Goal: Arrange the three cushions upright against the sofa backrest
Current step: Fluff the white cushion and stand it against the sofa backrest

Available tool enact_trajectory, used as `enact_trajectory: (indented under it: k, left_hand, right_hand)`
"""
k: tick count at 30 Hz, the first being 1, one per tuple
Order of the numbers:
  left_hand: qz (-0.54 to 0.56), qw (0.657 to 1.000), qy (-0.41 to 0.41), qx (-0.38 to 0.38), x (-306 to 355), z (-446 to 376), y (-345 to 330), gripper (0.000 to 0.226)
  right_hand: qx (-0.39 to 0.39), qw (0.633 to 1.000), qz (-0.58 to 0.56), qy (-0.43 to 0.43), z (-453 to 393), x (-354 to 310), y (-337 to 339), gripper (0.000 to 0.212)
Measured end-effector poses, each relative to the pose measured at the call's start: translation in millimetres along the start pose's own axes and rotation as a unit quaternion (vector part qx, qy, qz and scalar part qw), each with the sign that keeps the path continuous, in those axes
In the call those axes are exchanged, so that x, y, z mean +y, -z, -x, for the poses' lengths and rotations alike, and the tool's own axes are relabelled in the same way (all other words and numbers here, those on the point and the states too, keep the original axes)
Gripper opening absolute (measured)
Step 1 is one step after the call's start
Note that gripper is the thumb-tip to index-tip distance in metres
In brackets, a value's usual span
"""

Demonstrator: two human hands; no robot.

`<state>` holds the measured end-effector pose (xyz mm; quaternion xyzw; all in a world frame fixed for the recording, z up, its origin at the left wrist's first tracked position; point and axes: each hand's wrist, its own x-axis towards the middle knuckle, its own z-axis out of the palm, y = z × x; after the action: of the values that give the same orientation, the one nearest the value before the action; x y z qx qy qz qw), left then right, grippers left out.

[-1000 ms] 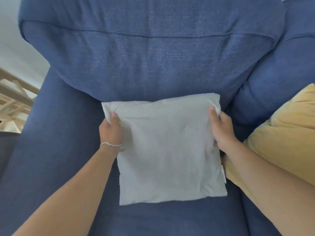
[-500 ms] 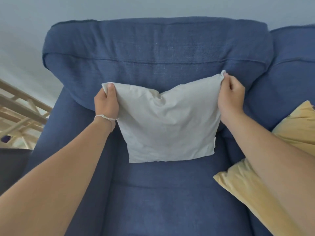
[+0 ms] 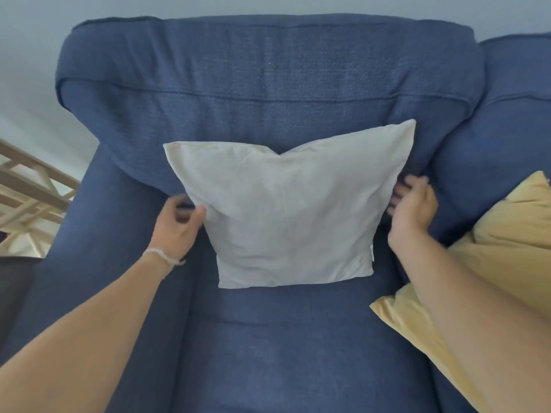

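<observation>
A white cushion [image 3: 286, 216] stands upright on the blue sofa seat [image 3: 283, 353], leaning against the backrest [image 3: 268, 70], its top edge dented in the middle. My left hand [image 3: 179, 225] is at the cushion's left edge, fingers loosely curled, thumb just touching the fabric. My right hand [image 3: 413, 210] rests against the cushion's right edge with its fingers spread, gripping nothing. A yellow cushion [image 3: 507, 248] lies tilted on the seat to the right, partly under my right forearm. No third cushion is in view.
A second blue back cushion [image 3: 512, 108] continues the sofa to the right. A light wooden frame [image 3: 26, 189] stands beyond the sofa's left arm, with a dark object [image 3: 12, 287] below it. A pale wall rises behind the sofa.
The cushion went from flat on the seat to upright against the backrest. Both hands let go of its top corners and dropped to its sides.
</observation>
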<state>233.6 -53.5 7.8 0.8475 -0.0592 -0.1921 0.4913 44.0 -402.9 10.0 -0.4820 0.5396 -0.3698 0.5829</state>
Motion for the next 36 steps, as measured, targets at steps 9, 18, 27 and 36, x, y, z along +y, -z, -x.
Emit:
enact_trajectory:
  k: [9, 18, 27, 36]
  left_hand:
    - [-0.235, 0.933, 0.18, -0.206, -100.7, 16.5, -59.6, 0.075]
    - [-0.453, 0.874, 0.1, -0.142, -111.0, 19.2, -77.4, 0.027]
    - [-0.518, 0.817, 0.135, -0.215, -101.5, 45.2, -65.8, 0.024]
    - [-0.378, 0.845, 0.004, -0.379, 5.8, 98.7, -174.1, 0.014]
  right_hand:
    - [-0.264, 0.812, 0.521, -0.016, 20.5, 129.7, 69.6, 0.012]
    - [-0.202, 0.81, 0.55, 0.023, 7.8, 130.5, 83.3, 0.019]
    - [-0.221, 0.837, 0.5, 0.005, 17.7, 112.6, 97.0, 0.021]
    - [-0.16, 0.886, 0.419, 0.117, 3.8, 37.3, 175.2, 0.021]
